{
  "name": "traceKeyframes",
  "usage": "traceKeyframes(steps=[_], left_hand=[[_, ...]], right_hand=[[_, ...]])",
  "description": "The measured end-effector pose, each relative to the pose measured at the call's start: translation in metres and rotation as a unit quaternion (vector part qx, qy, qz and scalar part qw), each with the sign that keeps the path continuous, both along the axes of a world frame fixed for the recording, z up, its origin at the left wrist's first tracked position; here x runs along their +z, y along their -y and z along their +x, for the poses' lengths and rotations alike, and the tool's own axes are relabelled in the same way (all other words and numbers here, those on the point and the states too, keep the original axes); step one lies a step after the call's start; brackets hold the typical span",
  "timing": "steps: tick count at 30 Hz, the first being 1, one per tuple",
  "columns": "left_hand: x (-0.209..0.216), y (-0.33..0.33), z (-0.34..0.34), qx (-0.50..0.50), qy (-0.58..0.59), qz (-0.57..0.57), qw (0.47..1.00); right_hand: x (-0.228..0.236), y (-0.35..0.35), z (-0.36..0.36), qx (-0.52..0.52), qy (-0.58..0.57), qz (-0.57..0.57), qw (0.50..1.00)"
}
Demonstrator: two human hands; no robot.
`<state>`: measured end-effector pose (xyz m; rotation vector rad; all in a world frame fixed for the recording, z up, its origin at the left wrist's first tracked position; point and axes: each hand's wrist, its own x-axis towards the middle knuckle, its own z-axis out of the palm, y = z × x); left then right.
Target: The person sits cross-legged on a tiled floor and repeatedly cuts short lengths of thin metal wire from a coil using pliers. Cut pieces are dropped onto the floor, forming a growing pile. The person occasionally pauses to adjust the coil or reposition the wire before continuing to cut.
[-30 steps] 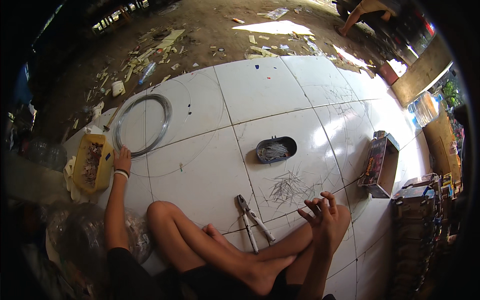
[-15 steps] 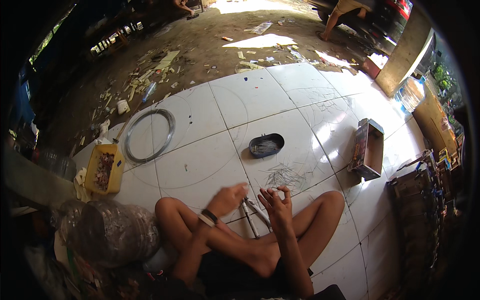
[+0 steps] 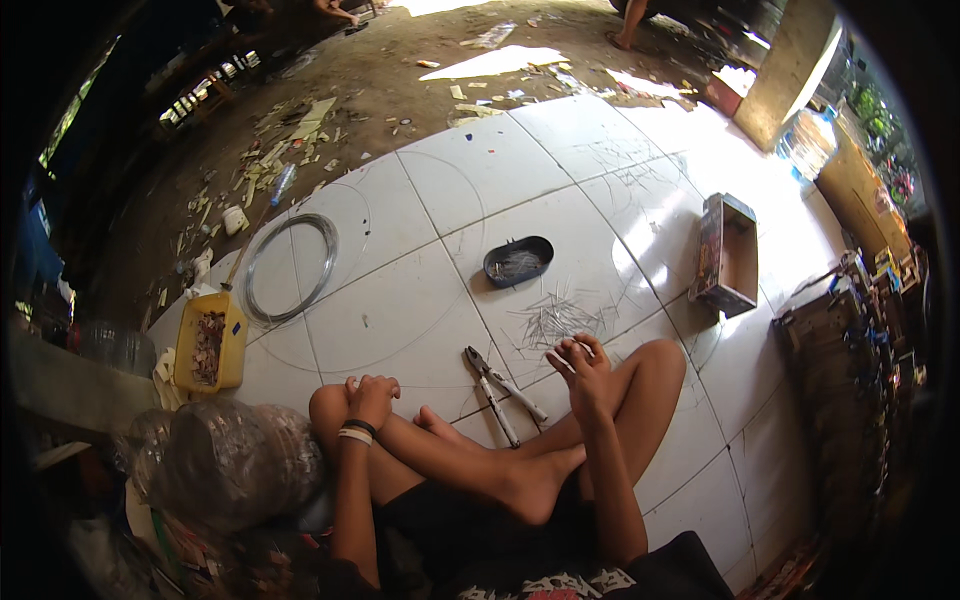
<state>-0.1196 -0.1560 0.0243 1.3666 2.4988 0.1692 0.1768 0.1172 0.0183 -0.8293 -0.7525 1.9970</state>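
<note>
My left hand point(image 3: 373, 400), with dark and pale bands at its wrist, is at my left knee; its fingers are curled, and whatever they may hold is hidden. My right hand point(image 3: 583, 370) is raised in front of my right knee, fingers bent in toward the thumb; anything between them is too small to make out. Between my hands, pliers point(image 3: 490, 385) with pale handles lie on the tiles, handles spread. A loose pile of short wire pieces point(image 3: 560, 320) lies just beyond my right hand. Behind it stands a dark oval tin point(image 3: 519, 262) holding more thin pieces.
A coil of wire point(image 3: 292, 268) lies on the white tiles at the left, a loose strand looping out. Beside it stands a yellow tub point(image 3: 211, 342) with scraps. An open box point(image 3: 727, 255) stands at the right. A large plastic bottle point(image 3: 230, 460) is by my left knee.
My left hand has moved left, away from the pliers, to my left knee. My right hand has shifted slightly right and up. The pliers stay on the tiles, now fully uncovered.
</note>
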Motion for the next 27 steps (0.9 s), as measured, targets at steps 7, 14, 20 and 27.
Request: traceKeyframes(steps=[7, 14, 20, 27], left_hand=[[0.006, -0.041, 0.059, -0.115, 0.133, 0.103, 0.979], [0.003, -0.099, 0.133, -0.014, 0.235, 0.215, 0.948], [-0.014, -0.101, 0.132, 0.028, 0.175, 0.222, 0.959], [-0.027, -0.103, 0.125, 0.042, 0.165, 0.209, 0.963]], right_hand=[[0.007, 0.016, -0.043, 0.097, 0.053, -0.019, 0.994], [-0.009, 0.015, -0.060, 0.149, 0.143, 0.070, 0.976], [-0.008, 0.080, -0.012, 0.171, 0.530, 0.488, 0.672], [-0.017, 0.104, -0.019, 0.287, 0.619, 0.473, 0.557]])
